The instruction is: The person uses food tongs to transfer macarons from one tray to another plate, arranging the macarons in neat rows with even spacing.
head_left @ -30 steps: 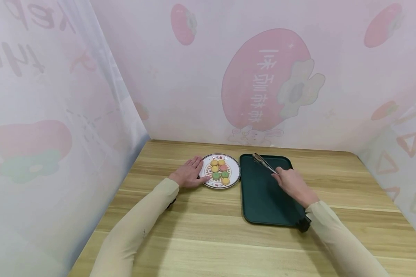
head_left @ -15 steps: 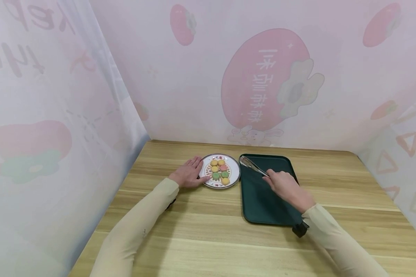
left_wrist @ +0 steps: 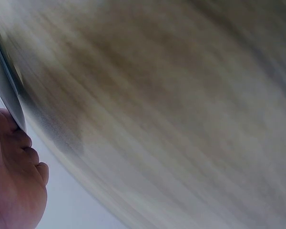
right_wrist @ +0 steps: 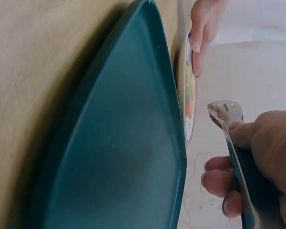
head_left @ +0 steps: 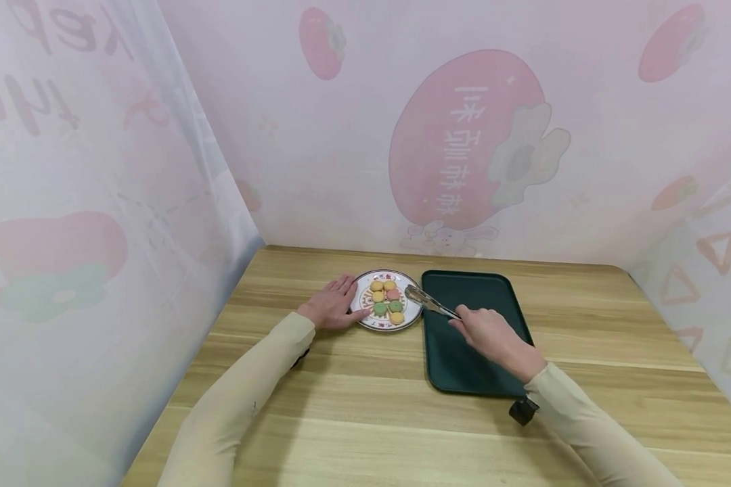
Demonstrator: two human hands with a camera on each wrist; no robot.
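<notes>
My left hand rests at the left rim of a round white plate, fingers straight and the thumb over the rim. On the plate lie several small yellow, green and pink cookies. My right hand grips metal tongs by the handles, above the dark green tray. In the head view the tongs' tips overlap the plate's right side, close to the pink cookie. The right wrist view shows the slotted tip of the tongs with nothing held in it.
The tray lies just right of the plate on a wooden table. Behind the table hangs a pale pink printed curtain, and more of the cloth hangs along the left side.
The right hand has carried the tongs left and slightly toward me, from over the tray to the plate's right side. The left hand and the plate have stayed still.
</notes>
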